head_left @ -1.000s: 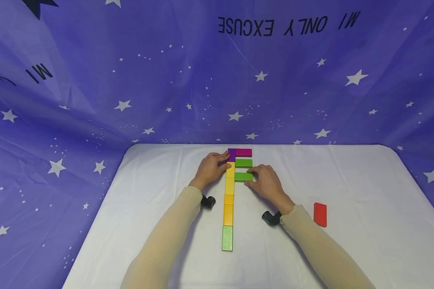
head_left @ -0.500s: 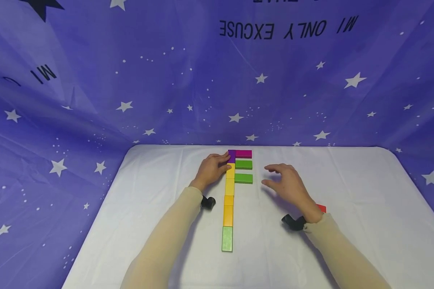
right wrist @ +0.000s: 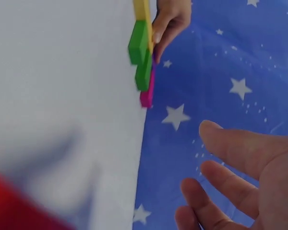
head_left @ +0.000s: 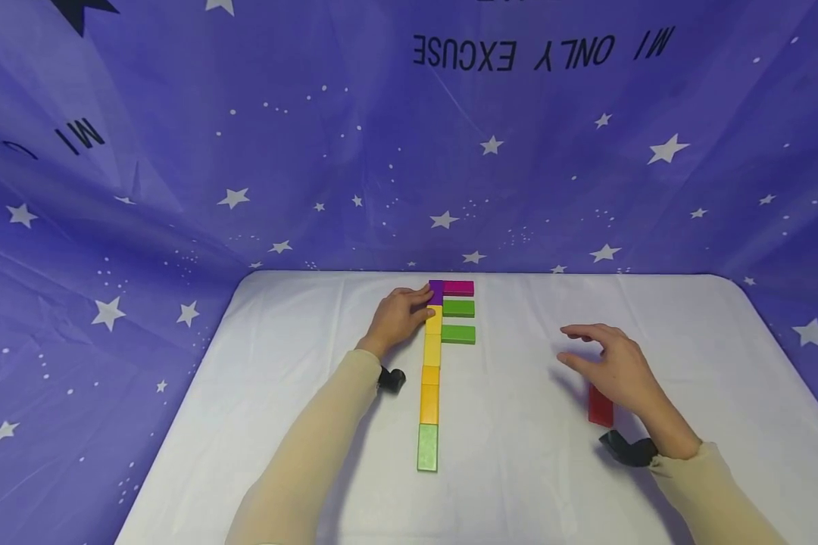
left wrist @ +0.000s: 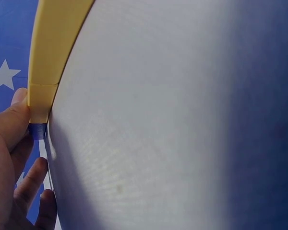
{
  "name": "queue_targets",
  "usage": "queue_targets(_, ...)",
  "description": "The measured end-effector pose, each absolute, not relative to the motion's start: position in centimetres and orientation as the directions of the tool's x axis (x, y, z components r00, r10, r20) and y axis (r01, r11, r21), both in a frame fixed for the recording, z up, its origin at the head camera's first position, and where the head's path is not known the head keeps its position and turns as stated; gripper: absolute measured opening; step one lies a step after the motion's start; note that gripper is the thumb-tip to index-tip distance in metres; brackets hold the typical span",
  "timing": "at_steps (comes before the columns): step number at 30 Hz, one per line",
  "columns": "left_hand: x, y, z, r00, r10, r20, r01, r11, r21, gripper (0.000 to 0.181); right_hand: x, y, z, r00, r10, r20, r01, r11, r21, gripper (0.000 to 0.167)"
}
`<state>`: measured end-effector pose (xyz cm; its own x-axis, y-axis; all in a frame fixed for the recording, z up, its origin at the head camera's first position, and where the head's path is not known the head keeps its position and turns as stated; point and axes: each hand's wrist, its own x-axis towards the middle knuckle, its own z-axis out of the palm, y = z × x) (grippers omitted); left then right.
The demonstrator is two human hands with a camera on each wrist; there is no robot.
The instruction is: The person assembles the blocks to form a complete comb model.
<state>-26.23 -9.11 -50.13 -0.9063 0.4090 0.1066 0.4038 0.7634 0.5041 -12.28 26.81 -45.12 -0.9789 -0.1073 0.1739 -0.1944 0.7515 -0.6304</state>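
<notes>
A straight column of wooden blocks runs toward me: a purple block (head_left: 437, 292) at the far end, yellow blocks (head_left: 432, 350), orange pieces (head_left: 429, 401) and a light green block (head_left: 427, 448) nearest. Jutting right from its far part are a magenta block (head_left: 460, 288) and two green blocks (head_left: 459, 334). My left hand (head_left: 395, 319) rests against the column's left side, fingertips at the purple block, thumb on the yellow one behind it. My right hand (head_left: 619, 371) hovers over a red block (head_left: 600, 409), thumb and fingers apart, holding nothing, and partly covers it.
A white cloth (head_left: 511, 469) covers the table. Behind and beside it hangs a purple-blue curtain (head_left: 354, 144) with stars and lettering. Each wrist carries a black camera; the right one (head_left: 627, 450) sits just below the red block.
My right hand has let go of the nearer green block and moved right and toward me, over the red block. My left hand and the block arrangement have stayed in place.
</notes>
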Motion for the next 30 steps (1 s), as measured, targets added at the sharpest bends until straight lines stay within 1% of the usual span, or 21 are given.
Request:
queue_targets(10, -26.3, -9.1, -50.1, -0.903, 0.414, 0.116, 0.413, 0.761, 0.501, 0.046, -9.5, 30.8, -46.7, -0.984, -0.132, 0.121, -0.178, 0.784, -0.595, 0.044)
queue_targets(13, -26.2, -9.1, -50.2, -0.903, 0.412, 0.119, 0.413, 0.760, 0.502, 0.046, -8.9, 31.9, -47.3, -0.977, -0.179, 0.119, -0.214, 0.790, -0.575, 0.042)
queue_targets(16, -26.2, -9.0, -50.1, -0.906, 0.410, 0.109, 0.405, 0.762, 0.505, 0.046, -8.3, 32.8, -47.9, -0.959, -0.248, 0.141, -0.283, 0.773, -0.567, 0.041)
queue_targets(21, -26.1, -9.1, -50.1, -0.905, 0.412, 0.109, 0.407, 0.761, 0.505, 0.046, -7.8, 33.5, -48.9, -0.921, -0.334, 0.200, -0.385, 0.701, -0.601, 0.053)
queue_targets(25, -26.1, -9.2, -50.2, -0.904, 0.413, 0.114, 0.410, 0.758, 0.506, 0.046, -7.8, 33.5, -49.5, -0.903, -0.375, 0.208, -0.420, 0.673, -0.609, 0.061)
queue_targets(27, -26.1, -9.2, -50.2, -0.904, 0.412, 0.113, 0.408, 0.756, 0.511, 0.046, -7.8, 33.5, -49.6, -0.900, -0.384, 0.206, -0.425, 0.666, -0.613, 0.061)
queue_targets(30, -26.2, -9.2, -50.2, -0.907, 0.407, 0.111, 0.403, 0.759, 0.512, 0.047, -7.7, 33.5, -49.5, -0.902, -0.383, 0.197, -0.417, 0.660, -0.625, 0.054)
